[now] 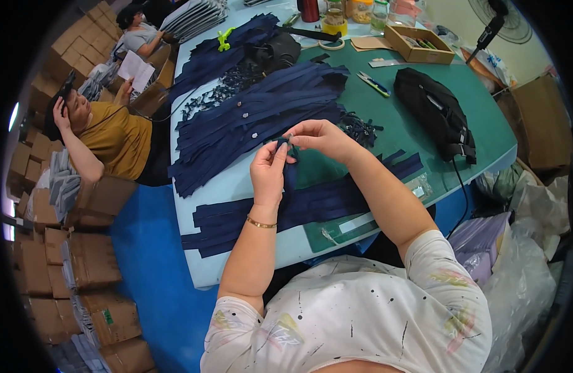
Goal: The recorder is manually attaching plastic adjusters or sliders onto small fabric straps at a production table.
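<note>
Above the table, my left hand [268, 173] pinches the end of a navy zipper strip [290, 179], which hangs down beside the thumb. My right hand [319, 138] meets it from the right, thumb and forefinger closed on a small dark piece at the strip's end, perhaps a zipper slider; the fingers partly hide it. Just beyond both hands lies a broad heap of navy zipper strips [237, 127]. A second bundle of strips [324, 204] stretches under my forearms. Small dark pieces [361, 130] are piled to the right of my right hand.
On the table [373, 174] are a black bag [432, 115], thread snips [374, 84], a wooden box [419, 43], a neon-green clip [224, 39] and more small pieces [215, 98]. Jars stand at the back. At left, a person [115, 140] sits near cardboard boxes [94, 258]; another sits farther back.
</note>
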The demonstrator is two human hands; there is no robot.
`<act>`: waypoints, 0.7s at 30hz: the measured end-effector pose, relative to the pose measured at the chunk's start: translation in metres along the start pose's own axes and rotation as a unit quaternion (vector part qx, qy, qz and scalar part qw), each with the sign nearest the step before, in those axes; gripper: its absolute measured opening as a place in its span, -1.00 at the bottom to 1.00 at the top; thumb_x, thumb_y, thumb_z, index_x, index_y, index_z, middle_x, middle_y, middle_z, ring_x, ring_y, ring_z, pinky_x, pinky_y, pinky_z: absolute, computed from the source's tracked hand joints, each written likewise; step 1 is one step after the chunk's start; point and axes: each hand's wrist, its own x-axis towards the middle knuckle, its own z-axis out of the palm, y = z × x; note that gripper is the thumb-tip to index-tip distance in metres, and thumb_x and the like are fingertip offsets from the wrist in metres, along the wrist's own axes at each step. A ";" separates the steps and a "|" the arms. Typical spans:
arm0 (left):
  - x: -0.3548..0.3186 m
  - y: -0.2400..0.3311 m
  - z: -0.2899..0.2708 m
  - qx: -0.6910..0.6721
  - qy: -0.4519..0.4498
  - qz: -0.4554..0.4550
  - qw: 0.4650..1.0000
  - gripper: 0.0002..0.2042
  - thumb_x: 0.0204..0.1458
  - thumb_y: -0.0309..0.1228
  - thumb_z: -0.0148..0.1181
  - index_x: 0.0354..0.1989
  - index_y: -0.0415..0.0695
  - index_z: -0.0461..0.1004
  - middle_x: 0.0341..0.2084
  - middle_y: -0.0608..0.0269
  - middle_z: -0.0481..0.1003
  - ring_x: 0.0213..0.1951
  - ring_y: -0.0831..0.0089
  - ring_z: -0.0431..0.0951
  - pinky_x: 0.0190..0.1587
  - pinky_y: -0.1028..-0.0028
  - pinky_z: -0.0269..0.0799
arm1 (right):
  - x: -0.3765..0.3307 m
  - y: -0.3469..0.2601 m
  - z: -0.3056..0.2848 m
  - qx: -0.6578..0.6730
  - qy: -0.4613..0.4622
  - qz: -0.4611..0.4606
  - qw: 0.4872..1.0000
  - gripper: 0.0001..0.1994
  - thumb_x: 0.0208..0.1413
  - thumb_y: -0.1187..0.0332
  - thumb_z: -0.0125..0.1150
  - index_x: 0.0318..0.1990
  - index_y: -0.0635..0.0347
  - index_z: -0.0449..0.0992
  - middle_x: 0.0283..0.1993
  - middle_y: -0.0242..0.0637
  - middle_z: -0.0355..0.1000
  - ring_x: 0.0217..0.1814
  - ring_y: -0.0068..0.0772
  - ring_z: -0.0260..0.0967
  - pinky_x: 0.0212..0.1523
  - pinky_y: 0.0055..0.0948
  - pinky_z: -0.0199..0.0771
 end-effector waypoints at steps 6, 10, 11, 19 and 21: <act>-0.003 0.003 0.005 -0.006 -0.009 -0.003 1.000 -0.86 0.09 -0.51 0.09 -0.22 -0.31 0.44 -0.38 0.22 0.50 -0.43 0.58 0.45 -0.32 0.60 0.40 | -0.004 0.001 0.005 -0.024 0.018 -0.008 1.000 -0.81 0.12 0.38 0.12 -0.15 0.24 0.52 -0.27 -0.42 0.47 -0.26 -0.66 0.34 -0.17 -0.57 0.36; -0.002 0.005 0.003 -0.030 0.010 -0.051 0.998 -0.85 0.09 -0.47 0.10 -0.24 -0.30 0.44 -0.39 0.22 0.50 -0.43 0.58 0.45 -0.33 0.62 0.38 | -0.005 -0.002 0.001 -0.032 0.024 -0.010 0.999 -0.81 0.14 0.39 0.08 -0.14 0.25 0.52 -0.29 -0.43 0.47 -0.25 -0.65 0.34 -0.19 -0.58 0.35; -0.002 0.006 0.002 -0.030 0.009 -0.051 0.998 -0.85 0.09 -0.47 0.10 -0.24 -0.30 0.44 -0.39 0.22 0.50 -0.43 0.58 0.45 -0.33 0.62 0.38 | -0.006 -0.001 -0.001 -0.030 0.004 -0.010 0.999 -0.81 0.14 0.39 0.08 -0.15 0.25 0.52 -0.29 -0.43 0.47 -0.26 -0.66 0.33 -0.20 -0.59 0.35; -0.002 0.008 -0.001 -0.061 -0.042 -0.112 0.991 -0.86 0.06 -0.48 0.10 -0.25 -0.28 0.45 -0.37 0.19 0.52 -0.45 0.59 0.43 -0.33 0.62 0.37 | -0.009 -0.005 -0.004 -0.047 -0.025 -0.025 0.998 -0.80 0.13 0.42 0.08 -0.14 0.26 0.52 -0.31 -0.43 0.46 -0.29 -0.67 0.30 -0.21 -0.60 0.33; -0.003 0.008 -0.001 -0.059 -0.045 -0.115 0.991 -0.86 0.06 -0.48 0.10 -0.25 -0.28 0.45 -0.37 0.19 0.52 -0.46 0.58 0.43 -0.34 0.62 0.37 | -0.010 -0.006 -0.006 -0.066 -0.021 -0.001 0.998 -0.80 0.12 0.42 0.07 -0.14 0.26 0.53 -0.31 -0.43 0.46 -0.30 -0.67 0.30 -0.22 -0.61 0.33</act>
